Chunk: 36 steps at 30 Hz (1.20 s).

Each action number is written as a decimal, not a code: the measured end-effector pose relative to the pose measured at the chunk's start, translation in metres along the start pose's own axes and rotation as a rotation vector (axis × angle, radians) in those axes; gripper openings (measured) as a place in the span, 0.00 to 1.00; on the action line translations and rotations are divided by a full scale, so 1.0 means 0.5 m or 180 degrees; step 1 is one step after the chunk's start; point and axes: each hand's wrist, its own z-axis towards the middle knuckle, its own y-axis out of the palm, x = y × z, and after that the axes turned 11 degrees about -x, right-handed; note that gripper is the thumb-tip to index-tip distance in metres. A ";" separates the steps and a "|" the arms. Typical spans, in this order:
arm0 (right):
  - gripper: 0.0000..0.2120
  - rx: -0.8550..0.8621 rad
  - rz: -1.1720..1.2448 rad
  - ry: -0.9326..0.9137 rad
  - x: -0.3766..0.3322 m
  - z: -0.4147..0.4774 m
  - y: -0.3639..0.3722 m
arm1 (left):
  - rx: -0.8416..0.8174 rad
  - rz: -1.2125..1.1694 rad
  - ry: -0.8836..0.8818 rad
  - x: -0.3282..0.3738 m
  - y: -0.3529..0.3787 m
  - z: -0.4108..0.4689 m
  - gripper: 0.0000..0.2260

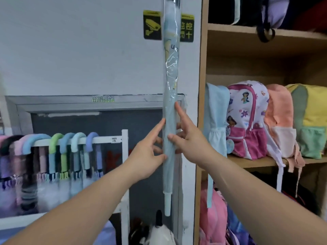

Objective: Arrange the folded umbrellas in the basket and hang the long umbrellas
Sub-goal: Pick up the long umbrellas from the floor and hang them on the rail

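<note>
Holding a long umbrella (pixel 169 106) upright in front of the wall, both hands meet on its lower shaft. Canopy pale blue, furled tight, wrapped in a clear plastic sleeve (pixel 170 68); white tip (pixel 167 203) points down, top end runs out of frame above. Left hand (pixel 147 152) comes in from the left: thumb on the front of the shaft, fingers (pixel 159 126) reaching its left edge, the lower ones curled behind it. Right hand (pixel 189 141) comes in from the right, slightly higher: thumb pressed on the front, index finger stretched up along the right edge, the others tucked behind. Fingers of both hands thus narrow round the umbrella, holding it between them. Lower left: a white rail (pixel 106 139) carries a row of hung umbrellas (pixel 62 152) by their curved handles, pastel pink, blue, green and lilac, somewhat blurred. The held umbrella stands to the right of that rack's end post, not touching it. Right side: wooden shelf unit (pixel 201 76), backpacks (pixel 247 121) standing in a row on the middle shelf, more bags above and below. Yellow-and-black sign (pixel 152 24) on the wall, partly covered by the umbrella's upper part
</note>
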 end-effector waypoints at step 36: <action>0.46 0.0873 -0.0838 -0.0070 -0.192 0.495 0.192 | 0.0136 -0.0186 0.0550 -0.059 -0.512 0.151 0.41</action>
